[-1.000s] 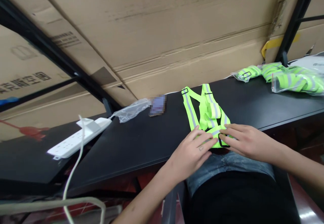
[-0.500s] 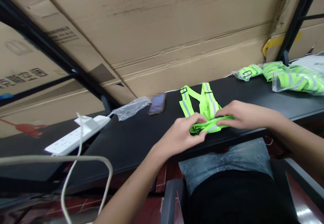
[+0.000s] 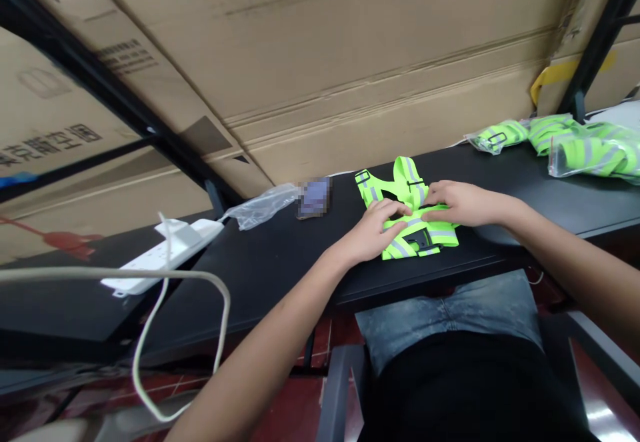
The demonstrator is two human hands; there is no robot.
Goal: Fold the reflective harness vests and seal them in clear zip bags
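A fluorescent yellow-green reflective vest of grey-striped straps lies partly folded on the black tabletop. Its lower straps form a flat bundle towards me, with a black buckle showing on top. My left hand grips the left side of the folded part, thumb and fingers curved over the strap. On the other side, my right hand pinches the folded band between thumb and fingers. Both hands rest low over the vest, and their fingertips are partly hidden in the straps.
More vests in clear bags lie at the back right. To the left are a blurred purple item, a crumpled plastic bag and a white power strip with a cable. Large cardboard sheets stand behind the black table.
The bundle that both hands held raised at the front edge now lies flat on the vest, its buckle exposed. Both hands have moved slightly away from me. The view has shifted a little.
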